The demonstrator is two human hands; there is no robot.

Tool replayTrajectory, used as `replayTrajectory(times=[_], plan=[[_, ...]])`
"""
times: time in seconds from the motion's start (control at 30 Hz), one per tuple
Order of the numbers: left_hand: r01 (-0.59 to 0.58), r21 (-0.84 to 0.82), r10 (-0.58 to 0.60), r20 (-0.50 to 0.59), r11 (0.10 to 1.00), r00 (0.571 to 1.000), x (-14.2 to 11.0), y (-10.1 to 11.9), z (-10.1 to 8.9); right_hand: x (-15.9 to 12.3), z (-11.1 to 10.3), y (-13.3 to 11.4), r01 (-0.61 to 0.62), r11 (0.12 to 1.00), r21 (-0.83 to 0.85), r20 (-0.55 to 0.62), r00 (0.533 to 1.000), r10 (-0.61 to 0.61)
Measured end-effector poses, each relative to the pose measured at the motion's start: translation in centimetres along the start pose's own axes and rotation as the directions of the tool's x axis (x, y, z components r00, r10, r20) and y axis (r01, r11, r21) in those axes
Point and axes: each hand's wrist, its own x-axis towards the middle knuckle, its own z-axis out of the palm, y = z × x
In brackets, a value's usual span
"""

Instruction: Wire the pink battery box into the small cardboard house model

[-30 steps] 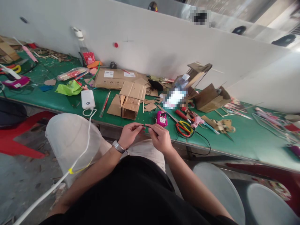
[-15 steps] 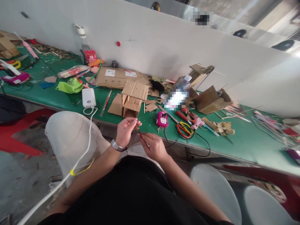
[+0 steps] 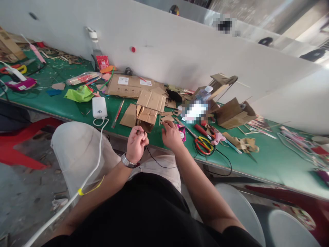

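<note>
My left hand [image 3: 136,144], with a silver watch at its wrist, is closed on a thin black cable [image 3: 155,160] above my lap. From those fingers the cable droops across my trousers to the right. My right hand [image 3: 171,135] is away from the cable, over the table's front edge, fingers stretched forward and apart. It partly covers a magenta power socket [image 3: 182,133], and small cardboard scraps [image 3: 167,118] lie just beyond its fingertips. A small cardboard box structure [image 3: 150,103] stands on the green table ahead of my hands.
On the green table [image 3: 267,154], scissors with orange and yellow handles [image 3: 204,144] lie to the right near a pink glue gun [image 3: 218,138]. A white power bank [image 3: 99,107] with a white cable is at left. Further back are a plastic bottle [image 3: 205,93] and an open cardboard box [image 3: 235,112].
Both hands held the black cable before. My right hand has let go and moved up and forward toward the table, while my left hand keeps the cable, which now hangs loose.
</note>
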Motion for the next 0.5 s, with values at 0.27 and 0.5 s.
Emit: replayTrajectory(times=[0.27, 0.5], plan=[[0.036, 0.093, -0.035, -0.016, 0.995, 0.999, 0.2, -0.6, -0.6, 3.8, 1.2, -0.7, -0.166, 0.955, -0.245, 0.233, 0.946, 0.224], [0.025, 0.149, -0.024, -0.01, 0.989, 1.0, 0.4, -1.7, -1.3, 5.1, 1.5, -1.3, -0.222, 0.921, -0.321, 0.185, 0.939, 0.291]])
